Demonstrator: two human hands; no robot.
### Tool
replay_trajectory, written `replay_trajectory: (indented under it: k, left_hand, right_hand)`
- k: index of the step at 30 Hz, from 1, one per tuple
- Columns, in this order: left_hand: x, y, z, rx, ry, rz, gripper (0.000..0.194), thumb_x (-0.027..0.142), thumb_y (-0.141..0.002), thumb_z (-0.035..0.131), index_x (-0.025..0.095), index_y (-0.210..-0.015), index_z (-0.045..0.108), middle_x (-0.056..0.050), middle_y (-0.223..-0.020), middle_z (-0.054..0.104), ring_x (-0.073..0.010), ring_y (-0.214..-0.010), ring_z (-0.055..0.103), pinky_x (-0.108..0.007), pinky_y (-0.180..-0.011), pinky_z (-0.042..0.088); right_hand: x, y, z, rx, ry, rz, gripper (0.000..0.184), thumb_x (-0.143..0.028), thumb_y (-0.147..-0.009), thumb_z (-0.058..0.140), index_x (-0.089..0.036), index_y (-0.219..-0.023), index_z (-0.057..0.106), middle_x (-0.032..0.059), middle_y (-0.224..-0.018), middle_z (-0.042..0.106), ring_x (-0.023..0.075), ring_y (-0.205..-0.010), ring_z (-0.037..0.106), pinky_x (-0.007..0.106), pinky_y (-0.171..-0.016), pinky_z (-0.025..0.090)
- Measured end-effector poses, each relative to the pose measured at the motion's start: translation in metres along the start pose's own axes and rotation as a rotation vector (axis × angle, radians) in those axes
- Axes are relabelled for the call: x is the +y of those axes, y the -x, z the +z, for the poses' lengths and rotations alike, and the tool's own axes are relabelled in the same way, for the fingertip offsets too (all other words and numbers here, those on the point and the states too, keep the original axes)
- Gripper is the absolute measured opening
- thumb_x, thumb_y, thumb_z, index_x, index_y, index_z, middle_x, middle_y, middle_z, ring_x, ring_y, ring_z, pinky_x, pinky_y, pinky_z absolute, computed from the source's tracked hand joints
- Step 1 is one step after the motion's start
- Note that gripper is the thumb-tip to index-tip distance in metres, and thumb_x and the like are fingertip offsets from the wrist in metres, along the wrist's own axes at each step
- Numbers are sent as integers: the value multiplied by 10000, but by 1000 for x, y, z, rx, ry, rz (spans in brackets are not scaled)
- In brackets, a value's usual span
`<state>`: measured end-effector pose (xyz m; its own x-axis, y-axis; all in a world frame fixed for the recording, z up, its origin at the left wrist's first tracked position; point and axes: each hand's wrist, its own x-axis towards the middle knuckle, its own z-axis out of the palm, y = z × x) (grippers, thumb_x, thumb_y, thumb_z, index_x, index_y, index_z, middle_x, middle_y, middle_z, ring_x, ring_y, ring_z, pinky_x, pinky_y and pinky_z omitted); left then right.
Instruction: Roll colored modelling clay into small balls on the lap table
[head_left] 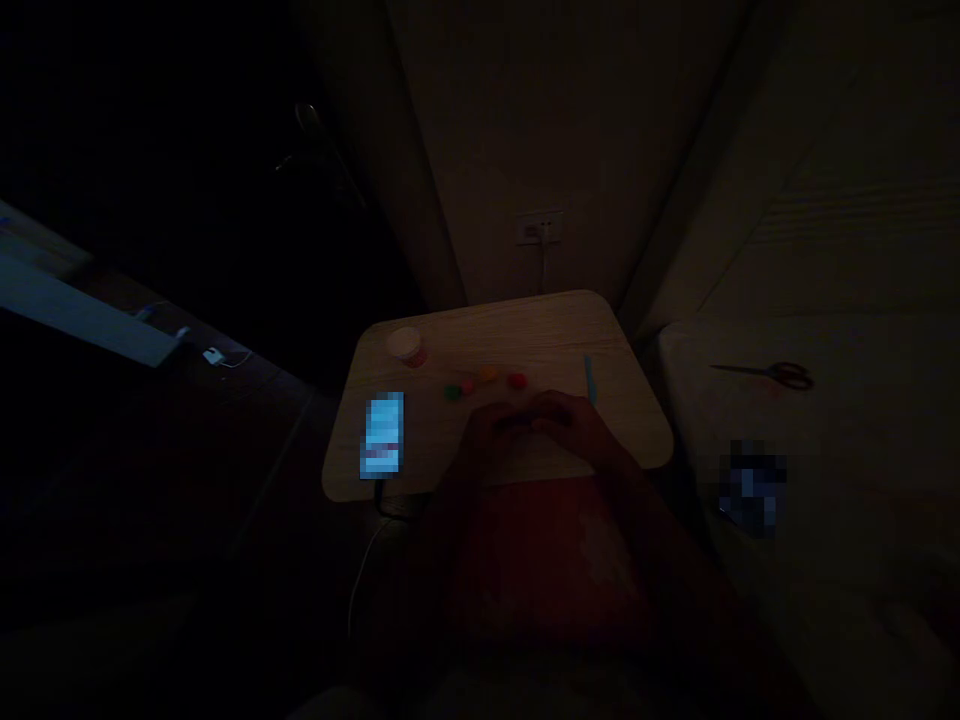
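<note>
In dim light, my left hand [495, 425] and my right hand [564, 418] meet over the front part of a small wooden table [442, 455]. The fingers of both are bent and drawn together; whatever lies between them is too dark to make out. Just beyond my fingers are small coloured lumps: a red one [517, 381], an orange one [488, 374], a pink one [467, 387] and a green one [451, 392]. A thin light-blue stick-like tool [590, 378] lies beyond my right hand.
A lidded tub [406, 346] stands at the table's back left, with a lit phone [383, 436] in front of it. To the right, scissors [769, 374] lie on a pale surface. A wall socket [538, 228] with a plugged-in cable is behind the table.
</note>
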<state>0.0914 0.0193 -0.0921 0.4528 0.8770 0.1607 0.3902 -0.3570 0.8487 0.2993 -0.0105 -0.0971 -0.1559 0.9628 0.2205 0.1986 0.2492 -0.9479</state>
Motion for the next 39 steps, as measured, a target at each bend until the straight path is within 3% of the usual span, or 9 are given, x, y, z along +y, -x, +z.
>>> replay_trajectory:
  k: [4, 8, 13, 17, 23, 26, 28, 32, 39]
  left_hand:
    - [6, 1, -1, -11, -31, -35, 179, 302, -867, 746, 161, -756, 744, -6, -709, 690, -147, -679, 588, -257, -647, 434]
    - [11, 0, -1, -31, -73, -29, 190, 293, -877, 732, 161, -742, 748, -8, -679, 687, -151, -662, 585, -264, -644, 433]
    - [7, -4, 2, 15, -35, -51, 139, 288, -893, 698, 168, -860, 761, -26, -789, 727, -171, -721, 626, -283, -691, 479]
    - [5, -5, 3, 97, -1, -36, 153, 319, -890, 694, 172, -857, 717, -26, -806, 701, -173, -744, 624, -286, -706, 482]
    - [9, -4, -1, 190, 81, 1, 108, 272, -922, 632, 184, -878, 676, -32, -872, 706, -177, -820, 650, -291, -772, 509]
    - [10, -4, -1, 232, 66, 22, 60, 221, -906, 632, 187, -881, 675, -41, -903, 710, -182, -860, 658, -299, -816, 522]
    - [10, -4, -1, 257, 57, 29, 63, 201, -907, 619, 190, -898, 680, -46, -920, 712, -183, -871, 663, -300, -825, 528]
    - [8, -5, -1, 258, 20, 43, 73, 195, -916, 612, 195, -910, 684, -51, -932, 715, -189, -875, 665, -307, -822, 532]
    - [9, -2, -1, 336, -193, 118, 92, 202, -941, 569, 199, -952, 660, -81, -990, 693, -234, -968, 647, -386, -931, 515]
  right_hand:
    - [3, -3, -1, -35, 73, -53, 197, -425, -871, 752, -241, -905, 815, 58, -865, 793, 223, -744, 716, 329, -681, 546]
    - [4, -4, 2, 14, 113, -93, 170, -373, -888, 718, -252, -831, 823, 68, -845, 799, 243, -745, 730, 358, -703, 562]
    - [4, -4, 11, 146, 170, -52, 156, -330, -858, 707, -223, -881, 818, 81, -875, 810, 258, -768, 740, 379, -726, 564]
    - [6, -4, 12, 235, 69, 20, 220, -397, -878, 685, -208, -916, 791, 72, -861, 805, 249, -759, 733, 366, -706, 576]
    - [6, -4, 7, 438, 76, -11, 268, -376, -961, 553, -232, -1096, 735, 93, -1079, 786, 271, -976, 726, 435, -894, 572]
    - [3, -3, 8, 524, 132, 5, 316, -328, -919, 621, -238, -1220, 654, 93, -1055, 758, 261, -917, 703, 426, -851, 569]
    - [2, -4, 9, 577, 174, 22, 299, -288, -890, 649, -235, -1184, 627, 83, -996, 729, 252, -857, 678, 416, -808, 564]
    - [4, -5, 10, 593, 356, -36, 118, -217, -881, 602, -217, -990, 646, 111, -1012, 655, 275, -937, 631, 466, -874, 542]
    - [6, -4, 9, 575, 395, -63, 204, -182, -858, 597, -197, -1054, 650, 123, -1077, 572, 264, -952, 590, 460, -867, 537]
